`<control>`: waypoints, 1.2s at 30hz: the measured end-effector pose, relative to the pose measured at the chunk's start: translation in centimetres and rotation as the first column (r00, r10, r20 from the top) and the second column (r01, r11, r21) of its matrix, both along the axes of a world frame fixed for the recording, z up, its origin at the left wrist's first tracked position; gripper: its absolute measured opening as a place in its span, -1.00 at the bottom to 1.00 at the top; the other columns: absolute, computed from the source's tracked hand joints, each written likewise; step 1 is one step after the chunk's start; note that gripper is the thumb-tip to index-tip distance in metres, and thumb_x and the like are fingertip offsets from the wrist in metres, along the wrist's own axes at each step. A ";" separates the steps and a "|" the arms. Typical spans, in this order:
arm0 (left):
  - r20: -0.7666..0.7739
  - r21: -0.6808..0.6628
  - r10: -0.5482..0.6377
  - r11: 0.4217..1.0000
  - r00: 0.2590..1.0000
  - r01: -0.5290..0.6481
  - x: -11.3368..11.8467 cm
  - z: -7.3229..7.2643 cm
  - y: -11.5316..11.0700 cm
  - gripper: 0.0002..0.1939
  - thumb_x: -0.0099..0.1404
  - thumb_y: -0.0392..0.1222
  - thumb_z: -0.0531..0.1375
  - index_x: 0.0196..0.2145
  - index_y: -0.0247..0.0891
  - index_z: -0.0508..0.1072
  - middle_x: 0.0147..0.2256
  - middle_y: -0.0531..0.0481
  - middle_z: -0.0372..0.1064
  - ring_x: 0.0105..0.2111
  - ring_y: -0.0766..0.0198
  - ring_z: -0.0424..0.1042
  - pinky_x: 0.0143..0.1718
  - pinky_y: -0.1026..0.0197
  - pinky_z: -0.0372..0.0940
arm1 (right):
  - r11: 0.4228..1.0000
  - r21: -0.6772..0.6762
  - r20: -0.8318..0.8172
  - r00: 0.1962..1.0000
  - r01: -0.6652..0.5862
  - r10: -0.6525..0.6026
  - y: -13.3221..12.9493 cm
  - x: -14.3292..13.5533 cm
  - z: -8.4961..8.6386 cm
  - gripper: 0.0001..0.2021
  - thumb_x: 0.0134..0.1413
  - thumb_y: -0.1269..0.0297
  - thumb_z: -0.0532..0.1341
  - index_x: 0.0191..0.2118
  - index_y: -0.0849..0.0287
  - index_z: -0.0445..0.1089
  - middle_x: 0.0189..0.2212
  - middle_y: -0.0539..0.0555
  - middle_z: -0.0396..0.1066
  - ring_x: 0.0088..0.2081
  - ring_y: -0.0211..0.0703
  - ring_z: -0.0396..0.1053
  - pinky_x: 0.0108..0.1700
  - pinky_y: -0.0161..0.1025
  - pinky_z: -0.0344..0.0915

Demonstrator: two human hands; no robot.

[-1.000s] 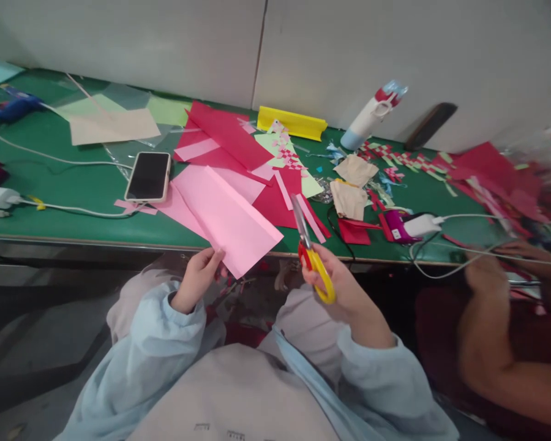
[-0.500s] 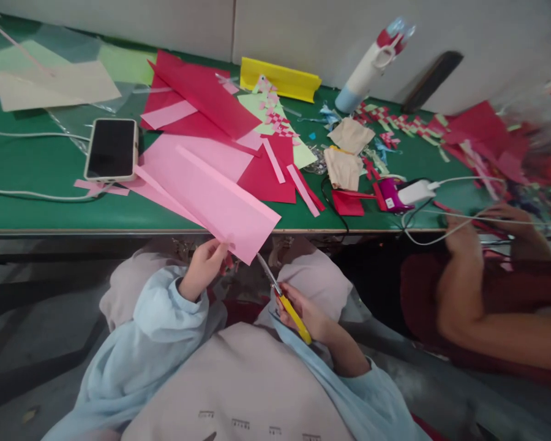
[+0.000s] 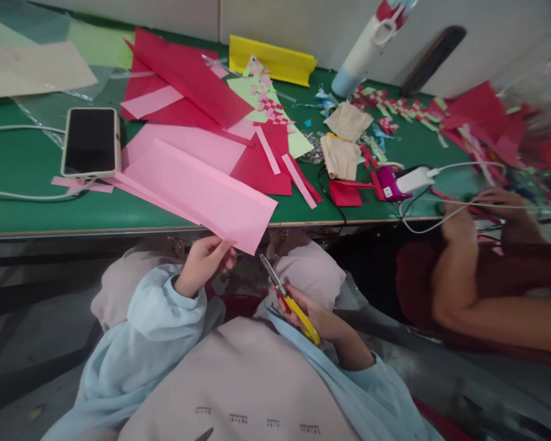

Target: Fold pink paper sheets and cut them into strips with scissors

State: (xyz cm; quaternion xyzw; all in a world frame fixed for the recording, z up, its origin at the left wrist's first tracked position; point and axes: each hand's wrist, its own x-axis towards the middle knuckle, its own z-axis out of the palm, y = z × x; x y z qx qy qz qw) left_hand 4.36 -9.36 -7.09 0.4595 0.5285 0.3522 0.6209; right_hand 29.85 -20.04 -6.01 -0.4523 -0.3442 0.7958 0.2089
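Observation:
My left hand (image 3: 206,260) pinches the near edge of a folded pink paper sheet (image 3: 211,196) between thumb and fingers. The sheet lies partly on the green table, and its near corner juts out past the edge over my lap. In my right hand (image 3: 303,309) is a pair of scissors (image 3: 298,312) with yellow and red handles, tips pointing up toward that corner. A small gap separates the tips from the paper. More pink paper and red sheets (image 3: 193,79) lie beneath and behind the sheet.
A phone (image 3: 92,142) with white cables lies at the left. Farther back stand a yellow folded card (image 3: 270,61) and a white bottle (image 3: 365,55). A purple device with a white plug (image 3: 416,179) sits at right, near a co-worker's arm (image 3: 459,275). Paper strips (image 3: 299,180) lie mid-table.
The scissors have drawn slightly away from the paper's corner, down and right. The view has shifted, so the table's things sit higher and more to the left.

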 end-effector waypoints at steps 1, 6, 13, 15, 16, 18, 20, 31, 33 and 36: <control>-0.021 0.026 0.019 0.999 1.000 -0.019 -0.1 0.0 0.0 -0.61 0.23 0.09 0.16 -0.52 -0.30 0.42 -0.70 0.04 0.33 -0.70 0.39 0.27 -0.66 0.34 0.20 | 1.000 -0.007 -0.014 1.000 0.011 -0.011 0.0 -0.2 0.0 -0.31 -0.08 -0.02 0.38 0.14 0.07 0.16 -0.31 -0.03 0.17 -0.37 -0.35 0.17 -0.38 -0.39 0.16; -0.106 0.095 0.106 0.991 0.989 -0.096 -0.2 -0.3 -0.1 -0.58 0.27 0.13 0.11 -0.49 -0.29 0.44 -0.69 0.02 0.34 -0.70 0.36 0.30 -0.64 0.32 0.21 | 0.999 0.021 -0.043 0.999 0.025 -0.024 0.3 -0.8 -0.3 -0.37 -0.08 -0.04 0.37 0.08 0.08 0.22 -0.33 -0.04 0.18 -0.42 -0.37 0.14 -0.41 -0.38 0.14; -0.099 0.070 0.100 0.993 0.990 -0.093 0.7 0.2 -0.1 -0.62 0.24 0.08 0.13 -0.55 -0.27 0.41 -0.70 0.03 0.32 -0.71 0.35 0.27 -0.66 0.30 0.17 | 0.997 0.057 -0.048 0.998 0.049 -0.046 -0.3 0.1 -1.2 -0.46 0.01 -0.03 0.32 0.05 0.08 0.22 -0.34 -0.04 0.15 -0.48 -0.39 0.07 -0.47 -0.36 0.05; -0.158 0.137 0.085 0.989 0.984 -0.064 0.8 0.3 0.0 -0.64 0.25 0.03 0.12 -0.57 -0.25 0.38 -0.68 0.04 0.33 -0.70 0.35 0.28 -0.64 0.31 0.17 | 0.996 0.061 -0.060 0.996 0.069 -0.065 -0.6 0.5 -1.6 -0.45 0.02 -0.03 0.30 0.07 0.07 0.21 -0.32 -0.03 0.15 -0.48 -0.38 0.07 -0.48 -0.35 0.05; -0.196 0.176 0.072 0.984 0.978 -0.038 0.8 0.4 0.0 -0.65 0.26 0.01 0.11 -0.58 -0.24 0.37 -0.68 0.04 0.33 -0.69 0.35 0.28 -0.63 0.31 0.16 | 0.995 0.067 -0.068 0.995 0.078 -0.073 -0.7 0.6 -1.8 -0.46 0.03 -0.03 0.30 0.06 0.07 0.21 -0.32 -0.03 0.15 -0.48 -0.39 0.07 -0.48 -0.35 0.05; -0.281 0.246 0.051 0.969 0.958 0.020 0.8 0.7 0.3 -0.65 0.28 -0.03 0.09 -0.60 -0.23 0.34 -0.67 0.05 0.34 -0.68 0.35 0.28 -0.60 0.31 0.16 | 0.992 0.087 -0.075 0.994 0.088 -0.081 -0.9 0.7 -2.0 -0.49 0.03 -0.03 0.30 0.03 0.07 0.22 -0.32 -0.03 0.15 -0.49 -0.40 0.08 -0.49 -0.36 0.04; -0.347 0.272 0.043 0.961 0.937 0.057 0.8 1.0 0.6 -0.65 0.28 -0.06 0.07 -0.61 -0.22 0.32 -0.67 0.06 0.33 -0.67 0.35 0.28 -0.59 0.30 0.14 | 0.990 0.106 -0.066 0.994 0.096 -0.089 -1.0 0.7 -1.9 -0.50 0.02 -0.04 0.31 0.00 0.08 0.23 -0.33 -0.03 0.15 -0.50 -0.41 0.08 -0.51 -0.36 0.02; -0.481 0.199 0.106 0.980 0.870 -0.009 0.3 1.4 1.4 -0.56 0.31 0.13 0.04 -0.51 -0.23 0.44 -0.69 0.05 0.39 -0.74 0.34 0.29 -0.64 0.32 0.15 | 0.996 0.055 -0.051 0.997 0.064 -0.061 -0.7 0.1 -1.1 -0.50 -0.03 -0.07 0.34 -0.10 0.14 0.24 -0.37 -0.04 0.18 -0.49 -0.40 0.09 -0.50 -0.37 0.02; -0.448 0.171 0.083 0.985 0.890 -0.005 0.5 1.3 1.3 -0.55 0.31 0.13 0.04 -0.53 -0.24 0.43 -0.70 0.05 0.38 -0.74 0.35 0.28 -0.65 0.33 0.15 | 0.997 0.057 -0.060 0.997 0.060 -0.057 -0.7 0.1 -1.3 -0.46 -0.04 -0.10 0.33 -0.07 0.15 0.23 -0.34 -0.03 0.19 -0.48 -0.41 0.10 -0.50 -0.37 0.02; -0.356 0.115 0.028 0.993 0.934 0.014 1.1 1.6 1.2 -0.54 0.29 0.11 0.07 -0.60 -0.25 0.39 -0.74 0.06 0.32 -0.75 0.36 0.26 -0.66 0.34 0.16 | 0.997 0.052 -0.063 0.997 0.053 -0.050 -0.7 0.1 -1.7 -0.47 -0.04 -0.13 0.31 -0.11 0.16 0.24 -0.37 -0.04 0.19 -0.49 -0.41 0.10 -0.50 -0.37 0.02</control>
